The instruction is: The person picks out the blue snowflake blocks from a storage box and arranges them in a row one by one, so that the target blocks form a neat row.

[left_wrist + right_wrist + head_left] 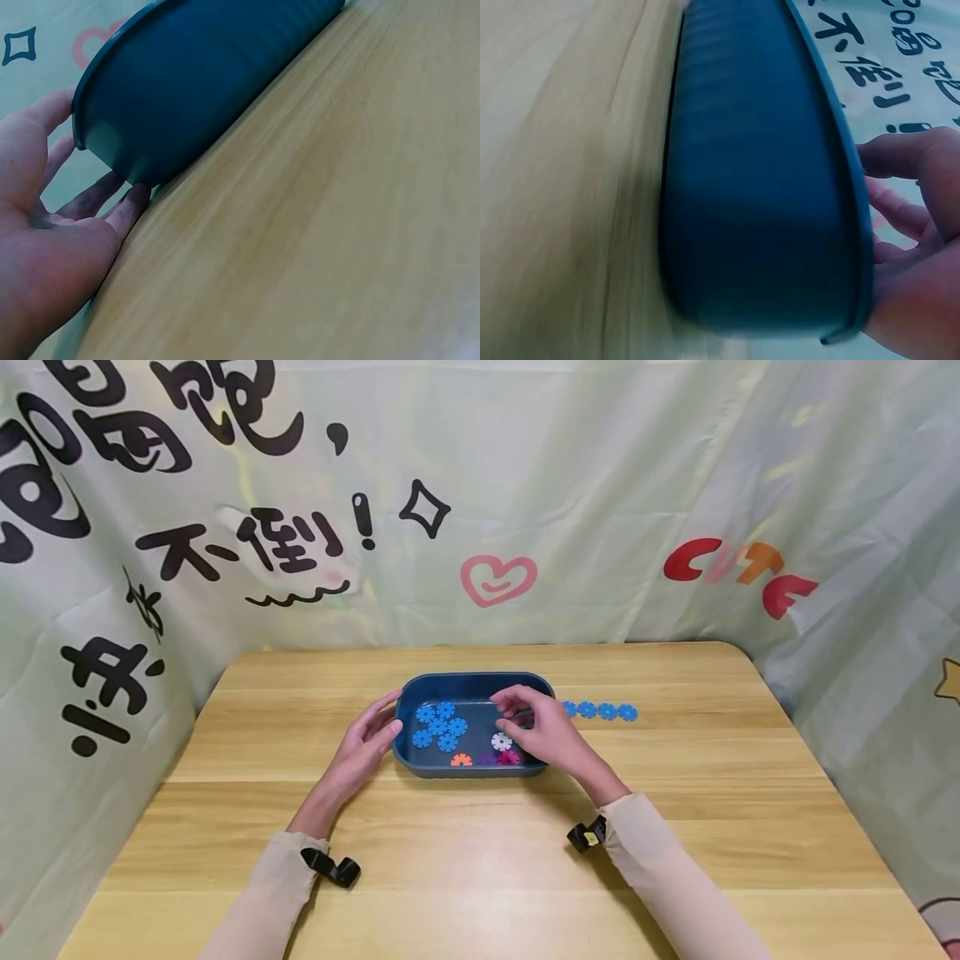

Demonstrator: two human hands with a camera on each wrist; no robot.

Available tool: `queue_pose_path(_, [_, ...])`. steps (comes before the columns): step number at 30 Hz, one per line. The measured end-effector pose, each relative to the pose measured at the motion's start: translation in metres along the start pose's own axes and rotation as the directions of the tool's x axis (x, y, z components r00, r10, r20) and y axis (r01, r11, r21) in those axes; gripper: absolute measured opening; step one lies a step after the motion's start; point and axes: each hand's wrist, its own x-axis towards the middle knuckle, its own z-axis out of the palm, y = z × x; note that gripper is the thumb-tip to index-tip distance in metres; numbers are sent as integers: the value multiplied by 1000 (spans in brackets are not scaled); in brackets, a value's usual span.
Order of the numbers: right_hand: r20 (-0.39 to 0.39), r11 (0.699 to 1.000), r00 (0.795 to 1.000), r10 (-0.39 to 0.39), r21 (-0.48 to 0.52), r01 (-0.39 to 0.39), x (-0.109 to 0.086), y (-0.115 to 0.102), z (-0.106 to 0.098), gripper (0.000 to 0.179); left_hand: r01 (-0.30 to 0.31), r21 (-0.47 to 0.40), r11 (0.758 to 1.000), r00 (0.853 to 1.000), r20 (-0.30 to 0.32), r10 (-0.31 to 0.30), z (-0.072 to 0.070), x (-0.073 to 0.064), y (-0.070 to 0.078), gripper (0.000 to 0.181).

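Note:
A dark blue tray (472, 772) stands on the table, with my left hand (363, 747) at its left end. The left thumb and fingertips hold that end at the rim and outer wall, as the left wrist view also shows. Over the tray's right part hangs my right hand (543, 731), its thumb and fingers apart and nothing visible between them. Beneath it lie a white snowflake disc (502, 742), a magenta one (508, 758) and a purple one (488, 760). Several blue snowflake discs (437, 727) cluster in the tray's left half; an orange disc (461, 760) lies by the front wall.
Several more blue snowflake discs (607, 711) form a row on the wooden table (465, 860) just right of the tray. A printed curtain (585, 485) hangs behind the table and along both sides. Each wrist carries a small black camera (341, 870).

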Motion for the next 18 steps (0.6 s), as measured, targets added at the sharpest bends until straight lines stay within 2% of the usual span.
queue_pose_path(4, [44, 1000, 999, 6, -7, -6, 11, 0, 6, 29, -3, 2, 1000, 1000, 0, 3, 1, 1, 0, 55])
queue_pose_path(11, [134, 998, 989, 66, 2, -67, 29, 0, 18, 34, -1, -12, 1000, 1000, 0, 1, 1, 2, -1, 55])
queue_pose_path(18, [160, 994, 981, 112, -9, -112, 40, -1, 29, 35, -1, -18, 1000, 1000, 2, 1, 1, 0, 1, 55])
